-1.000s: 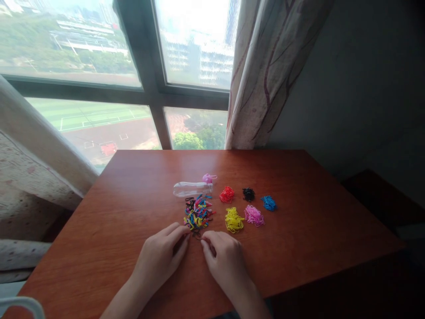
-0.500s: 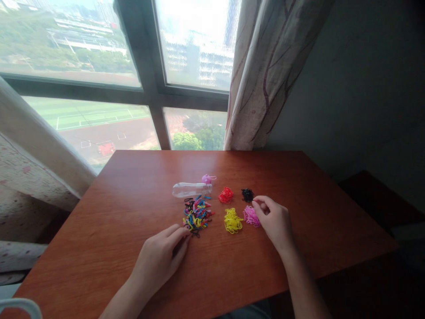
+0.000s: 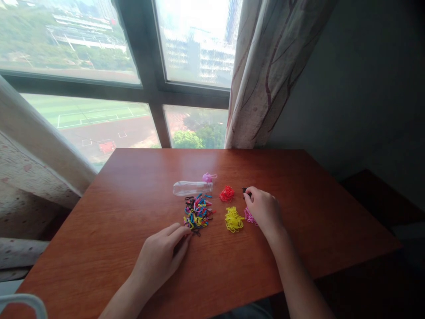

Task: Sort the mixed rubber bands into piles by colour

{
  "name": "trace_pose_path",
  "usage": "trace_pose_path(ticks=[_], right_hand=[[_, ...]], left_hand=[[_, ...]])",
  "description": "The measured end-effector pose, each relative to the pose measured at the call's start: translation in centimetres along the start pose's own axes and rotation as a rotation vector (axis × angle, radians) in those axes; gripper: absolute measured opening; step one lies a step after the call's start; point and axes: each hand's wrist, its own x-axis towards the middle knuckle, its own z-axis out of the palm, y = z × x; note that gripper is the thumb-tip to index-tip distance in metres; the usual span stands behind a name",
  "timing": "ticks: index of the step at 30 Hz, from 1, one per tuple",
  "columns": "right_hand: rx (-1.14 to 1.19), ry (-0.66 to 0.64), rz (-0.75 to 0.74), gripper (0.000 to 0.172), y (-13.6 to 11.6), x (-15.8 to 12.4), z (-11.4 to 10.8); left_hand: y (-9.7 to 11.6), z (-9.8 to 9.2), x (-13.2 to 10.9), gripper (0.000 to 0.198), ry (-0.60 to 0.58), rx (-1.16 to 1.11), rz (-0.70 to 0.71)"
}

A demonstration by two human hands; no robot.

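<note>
A mixed pile of small coloured rubber bands lies mid-table. At its near edge rests my left hand, thumb and fingers pinched by a dark band; whatever they hold is hidden. My right hand reaches over the small pile of black rubber bands, covering most of it. Its fingertips are pinched together, and their contents cannot be made out. Beneath that hand the pink bands are partly covered. Yellow bands and red bands form separate heaps between the hands.
Behind the mixed pile, a clear plastic bottle lies on its side, with a pink cap and loop beyond it. The wooden table ends at a window with curtains. A white curved object shows at lower left.
My right hand has moved slightly left and away from me, now over the black bands, covering more of them and of the pink heap. My left hand has stayed in place.
</note>
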Motion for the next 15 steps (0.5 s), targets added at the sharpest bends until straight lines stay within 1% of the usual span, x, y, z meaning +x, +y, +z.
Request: trace_pose_path(ticks=[7,15], right_hand=[[-0.112,-0.059,0.012,0.011,-1.1,0.2,0.0],[-0.156,-0.073,0.026,0.01,-1.2,0.0,-0.3]], left_hand=[[-0.1,0.0,0.0,0.02,0.008,0.009,0.008],[-0.1,0.0,-0.1,0.02,0.015,0.021,0.018]])
